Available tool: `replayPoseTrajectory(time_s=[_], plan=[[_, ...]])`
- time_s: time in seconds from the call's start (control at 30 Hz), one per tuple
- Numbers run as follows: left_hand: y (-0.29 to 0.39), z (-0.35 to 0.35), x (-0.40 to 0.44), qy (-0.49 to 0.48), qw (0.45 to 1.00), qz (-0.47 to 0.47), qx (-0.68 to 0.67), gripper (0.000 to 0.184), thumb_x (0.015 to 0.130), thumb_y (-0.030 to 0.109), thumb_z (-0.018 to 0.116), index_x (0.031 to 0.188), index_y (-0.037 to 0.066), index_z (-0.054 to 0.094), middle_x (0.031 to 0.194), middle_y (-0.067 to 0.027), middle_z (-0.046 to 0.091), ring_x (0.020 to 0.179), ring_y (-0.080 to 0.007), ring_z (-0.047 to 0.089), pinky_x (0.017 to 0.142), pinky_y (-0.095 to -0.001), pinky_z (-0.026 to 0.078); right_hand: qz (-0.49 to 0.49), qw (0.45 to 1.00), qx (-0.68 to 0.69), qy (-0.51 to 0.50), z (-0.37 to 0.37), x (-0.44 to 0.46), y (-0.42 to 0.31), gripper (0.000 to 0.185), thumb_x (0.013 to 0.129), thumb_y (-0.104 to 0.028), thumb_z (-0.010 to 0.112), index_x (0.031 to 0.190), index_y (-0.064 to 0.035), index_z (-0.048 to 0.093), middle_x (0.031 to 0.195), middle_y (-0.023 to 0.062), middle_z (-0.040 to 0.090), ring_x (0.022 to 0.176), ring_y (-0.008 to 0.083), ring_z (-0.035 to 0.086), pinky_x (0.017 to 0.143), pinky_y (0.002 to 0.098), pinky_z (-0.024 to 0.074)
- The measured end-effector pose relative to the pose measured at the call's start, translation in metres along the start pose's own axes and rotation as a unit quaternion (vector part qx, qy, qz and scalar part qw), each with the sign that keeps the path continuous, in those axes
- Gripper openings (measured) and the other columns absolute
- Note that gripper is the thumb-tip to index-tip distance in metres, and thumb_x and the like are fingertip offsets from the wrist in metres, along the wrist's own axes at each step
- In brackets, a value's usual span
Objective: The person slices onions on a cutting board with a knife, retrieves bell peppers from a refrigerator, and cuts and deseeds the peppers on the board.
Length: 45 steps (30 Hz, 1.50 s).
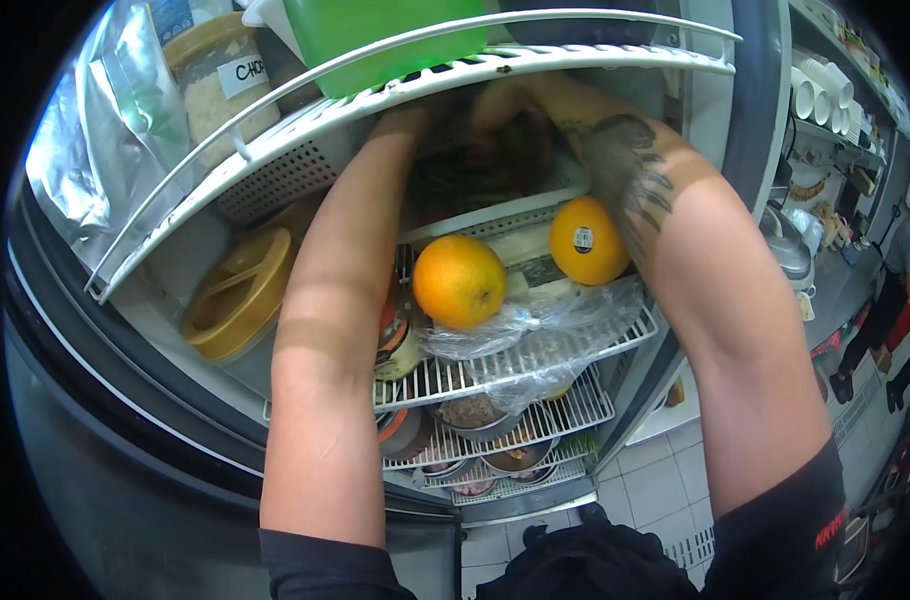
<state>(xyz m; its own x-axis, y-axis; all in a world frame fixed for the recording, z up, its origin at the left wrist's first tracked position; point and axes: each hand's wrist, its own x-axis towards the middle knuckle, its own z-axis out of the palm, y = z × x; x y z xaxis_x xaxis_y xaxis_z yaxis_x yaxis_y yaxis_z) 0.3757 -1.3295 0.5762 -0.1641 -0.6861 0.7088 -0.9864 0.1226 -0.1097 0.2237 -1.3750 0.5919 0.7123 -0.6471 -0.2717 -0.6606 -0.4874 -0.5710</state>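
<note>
Both arms reach deep into an open fridge, under its top wire shelf. My right hand (515, 115) shows dimly in the shadow at the back, its fingers bent over a dark container (485, 180); what it touches there is too dark to tell. The fingers of my left hand are lost in the dark beside it, past the wrist. Between the forearms, two oranges, one (460, 281) at the left and one (587, 240) with a sticker at the right, rest by a clear plastic bag (535, 325) on the middle shelf.
On the top shelf (505, 70) stand a green container (375, 40) and a labelled tub (220, 85). A yellow-lidded container (240, 295) leans left of my left forearm. Bowls of food fill the lower shelves. Another person (890, 280) is at the far right, near stacked cups (820, 90).
</note>
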Motion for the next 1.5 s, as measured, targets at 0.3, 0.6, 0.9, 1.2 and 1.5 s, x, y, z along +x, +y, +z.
replayPoseTrajectory(time_s=[0.3,0.6,0.9,1.2,1.5], plan=[[0.001,0.001,-0.003,-0.003,1.000,0.005,0.003,0.039,0.083,0.022,0.071,0.117,0.005,0.067,0.115,-0.0203,0.068,0.108,-0.0335,0.065,0.093,-0.0420,0.052,0.047,0.977,-0.208,0.022,0.079,-0.011,-0.051,0.040,0.080,-0.033,0.077,0.115,-0.0138,0.074,0.119,0.0122,0.070,0.111,0.0223,0.065,0.094,0.0395,0.0509],[0.001,-0.004,-0.008,0.000,1.000,0.007,-0.002,0.038,0.083,0.022,0.072,0.117,0.005,0.067,0.115,-0.0202,0.068,0.109,-0.0334,0.065,0.093,-0.0417,0.052,-0.166,0.854,-0.433,0.237,0.089,0.080,-0.016,0.031,0.072,-0.013,0.075,0.103,-0.0126,0.078,0.109,0.0150,0.072,0.107,0.0296,0.068,0.093,0.0393,0.0526],[0.007,0.001,-0.014,-0.020,1.000,0.014,-0.007,0.038,0.084,0.023,0.072,0.117,0.005,0.067,0.116,-0.0202,0.068,0.109,-0.0333,0.065,0.094,-0.0413,0.052,-0.130,0.799,-0.562,0.168,0.093,-0.061,-0.041,0.019,0.063,-0.012,0.073,0.081,-0.0114,0.076,0.088,0.0118,0.072,0.086,0.0289,0.070,0.079,0.0376,0.0548],[0.022,0.003,-0.029,-0.149,0.986,0.045,0.050,0.038,0.084,0.023,0.072,0.117,0.005,0.067,0.116,-0.0201,0.068,0.110,-0.0333,0.065,0.094,-0.0410,0.052,-0.223,0.805,-0.326,0.442,0.203,-0.241,-0.024,0.031,0.080,-0.008,0.063,0.110,-0.0084,0.060,0.099,0.0191,0.060,0.076,0.0325,0.067,0.061,0.0430,0.0546],[0.068,-0.051,-0.036,-0.158,0.972,0.173,0.024,0.033,0.081,0.018,0.072,0.111,0.004,0.070,0.112,-0.0187,0.070,0.102,-0.0308,0.068,0.087,-0.0398,0.056,-0.066,0.908,0.070,0.408,0.333,-0.359,0.132,0.027,0.078,-0.010,0.071,0.102,-0.0041,0.061,0.095,0.0134,0.061,0.084,0.0349,0.064,0.076,0.0397,0.0521]])
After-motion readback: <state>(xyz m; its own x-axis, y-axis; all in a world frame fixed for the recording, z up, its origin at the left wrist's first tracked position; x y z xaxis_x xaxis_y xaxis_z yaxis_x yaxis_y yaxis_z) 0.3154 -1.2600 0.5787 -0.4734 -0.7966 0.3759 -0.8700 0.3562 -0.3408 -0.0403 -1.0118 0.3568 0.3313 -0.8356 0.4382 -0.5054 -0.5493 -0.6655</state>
